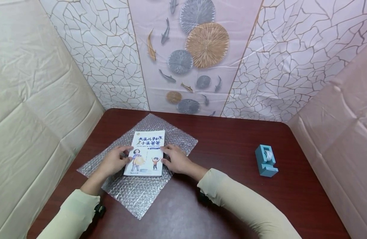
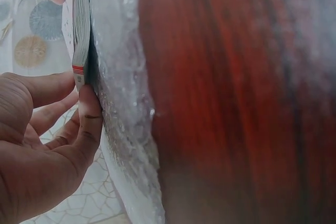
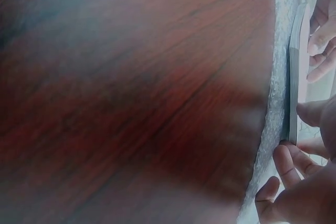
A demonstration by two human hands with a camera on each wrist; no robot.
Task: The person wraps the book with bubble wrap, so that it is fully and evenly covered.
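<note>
A white paperback book (image 1: 148,152) with blue Chinese lettering and cartoon figures lies face up over a sheet of bubble wrap (image 1: 139,197). My left hand (image 1: 114,162) grips its left edge, and my right hand (image 1: 178,160) grips the right edge. From the left wrist, the thumb is on the cover side of the book (image 2: 81,40) and a finger bends beneath its lower corner. In the right wrist view, the thumb presses the cover of the book (image 3: 295,87) while fingertips curl at the underside. A thin dark gap shows between book and wrap.
The bubble wrap is turned like a diamond on the dark red wooden table (image 1: 231,142). A light blue tape dispenser (image 1: 265,166) with a roll in it stands at the right. Fabric-covered walls (image 1: 111,49) rise behind and on both sides.
</note>
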